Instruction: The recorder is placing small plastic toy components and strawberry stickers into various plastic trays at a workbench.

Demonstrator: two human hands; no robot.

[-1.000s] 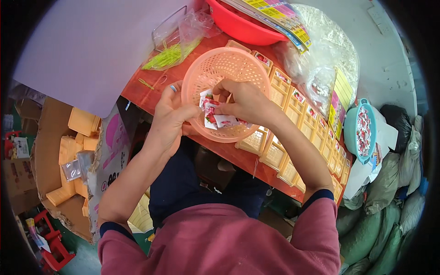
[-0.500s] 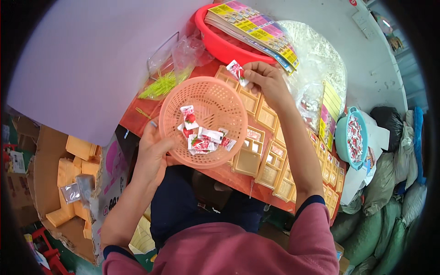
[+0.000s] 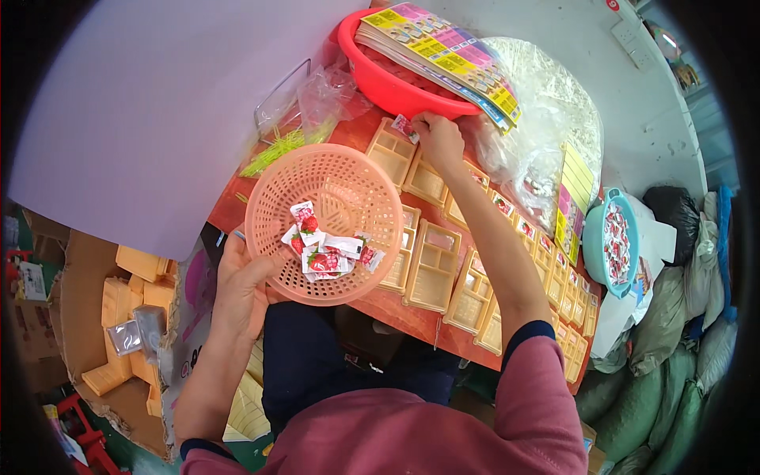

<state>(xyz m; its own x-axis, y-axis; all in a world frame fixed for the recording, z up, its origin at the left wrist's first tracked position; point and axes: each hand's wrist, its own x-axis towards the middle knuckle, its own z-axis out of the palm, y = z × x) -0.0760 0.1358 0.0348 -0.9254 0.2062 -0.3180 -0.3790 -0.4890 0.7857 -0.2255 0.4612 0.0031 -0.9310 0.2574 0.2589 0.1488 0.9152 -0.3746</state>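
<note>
My left hand [image 3: 244, 281] grips the near left rim of a round, peach-coloured plastic basket [image 3: 273, 186]. Several small white sachets with red strawberry prints [image 3: 323, 261] lie inside, toward the basket's near side. Beyond the basket, my right hand [image 3: 440, 141] pinches another small printed sachet [image 3: 404, 127] at the top end of a tan compartment tray [image 3: 389, 155]. The fingertips partly hide where the sachet meets the tray. More tan trays [image 3: 431, 265] stand in rows on the red table, and some farther right hold a sachet.
A red basin [image 3: 372, 83] bearing stacked printed cards [image 3: 443, 55] stands at the back, beside clear plastic bags [image 3: 526, 162]. Yellow-green ties [image 3: 273, 153] lie at the left. A turquoise basin of sachets [image 3: 591, 245] is at the right. A carton of tan trays [image 3: 83, 317] sits lower left.
My right hand has lowered the sachet to the far tray, its wrist shifting left. My left hand has drawn the basket left and slightly nearer, uncovering more of the trays.
</note>
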